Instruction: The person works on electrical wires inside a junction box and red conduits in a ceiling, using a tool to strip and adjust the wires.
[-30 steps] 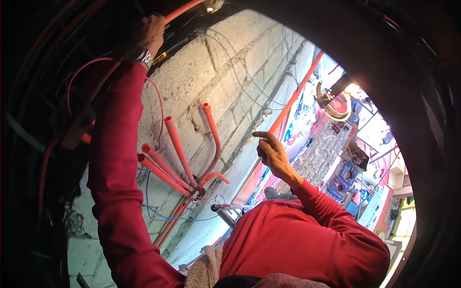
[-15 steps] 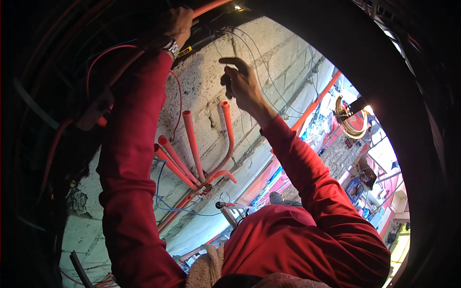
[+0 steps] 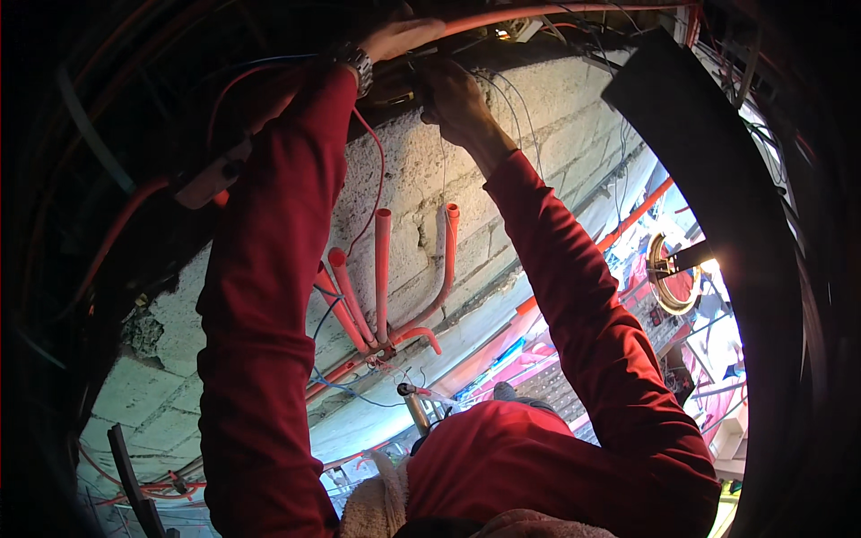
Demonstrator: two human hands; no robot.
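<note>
Overhead, my left hand [image 3: 404,39] is closed around an orange conduit pipe [image 3: 538,13], which runs off to the right from it; part of that hand is lost in shadow. My right hand [image 3: 457,103] is raised just below and to the right of it, at the top edge of a rough block wall [image 3: 556,90]. Its fingers are curled in, their tips in the dark, and what they hold I cannot make out. A dull yellowish thing [image 3: 395,96] shows beside these fingers. Thin grey wires [image 3: 511,99] hang close to my right wrist.
Several orange conduit stubs [image 3: 383,269] stick up in front of the wall below my hands. A thick dark curved band [image 3: 717,170] borders the right side. Beyond it, a round gold-rimmed fitting [image 3: 673,273] shows near a bright light. A red wire [image 3: 377,170] dangles by my left sleeve.
My right hand has gone up and left to the wall's top edge, its pointing fingers now curled. The view has shifted, and more of the conduit pipe shows beside my left hand.
</note>
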